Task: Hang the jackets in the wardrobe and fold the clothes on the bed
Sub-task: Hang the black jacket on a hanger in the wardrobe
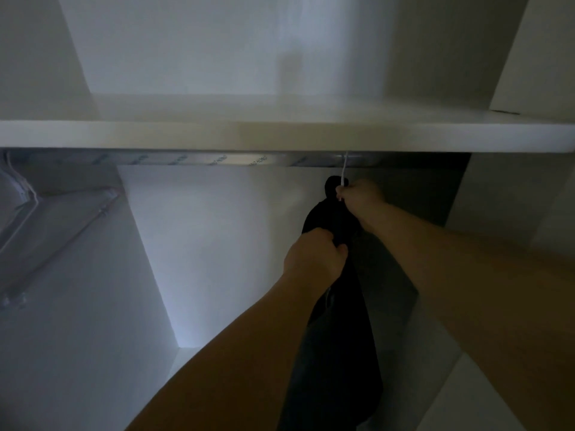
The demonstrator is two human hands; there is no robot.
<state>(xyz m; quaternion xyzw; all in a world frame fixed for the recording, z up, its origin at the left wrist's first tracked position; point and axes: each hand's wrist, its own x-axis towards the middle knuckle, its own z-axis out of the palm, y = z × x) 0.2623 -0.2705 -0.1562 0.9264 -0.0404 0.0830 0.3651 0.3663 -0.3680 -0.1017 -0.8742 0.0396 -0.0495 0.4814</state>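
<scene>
Hands work inside the wardrobe (217, 244), under its white shelf (280, 136). A dark jacket (339, 337) hangs from a white hanger (343, 172) whose hook goes up to the metal rail (202, 159) just beneath the shelf, toward the rail's right end; whether the hook is fully seated over the rail I cannot tell. The right hand (362, 194) has its fingers curled round the hanger's neck, right at the top of the jacket. The left hand (314, 255) is lower and nearer, its fingers closed on a bunch of the jacket's fabric on the left side. The jacket drops in a narrow fold from the hanger down between the two forearms to the bottom edge of the view. At the wardrobe's left side, pale hangers (21, 194) show dimly below the rail's left end, well apart from the jacket. The light is low and details are blurred.
</scene>
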